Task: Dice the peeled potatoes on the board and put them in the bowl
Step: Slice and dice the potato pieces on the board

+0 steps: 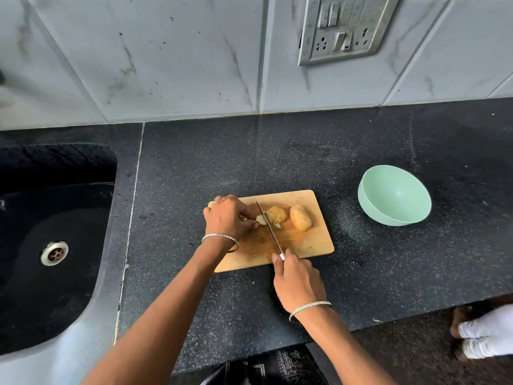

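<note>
A wooden cutting board point(308, 240) lies on the black counter. On it sit a whole peeled potato point(300, 218) at the right and a partly cut potato point(276, 213) in the middle, with small cut pieces point(260, 219) beside it. My right hand point(298, 284) grips the handle of a knife point(269, 229), whose blade runs across the board between the cut pieces and the cut potato. My left hand point(227, 218) has its fingers curled over the cut pieces at the blade's left side. A mint-green bowl point(394, 195) with nothing in it stands right of the board.
A black sink point(55, 232) with a metal drain point(54, 253) fills the left side. A tiled wall with a switch panel point(345, 26) rises behind the counter. Below the counter's front edge at the lower right, feet point(483, 333) stand on the floor.
</note>
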